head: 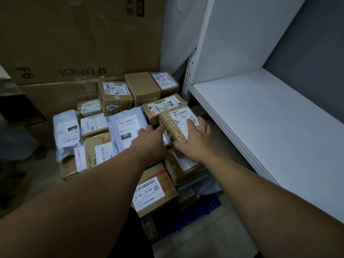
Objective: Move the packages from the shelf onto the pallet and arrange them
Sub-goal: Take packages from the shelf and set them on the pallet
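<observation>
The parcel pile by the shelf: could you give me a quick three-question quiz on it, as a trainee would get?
1. True or false: packages lie on the white shelf.
2. The black tag on the grey mailer reads: A 231, B 640, C 118?
3. Which hands touch the taped brown box?
Key: 1 false; 2 A; 3 both, the left hand and the right hand.
</observation>
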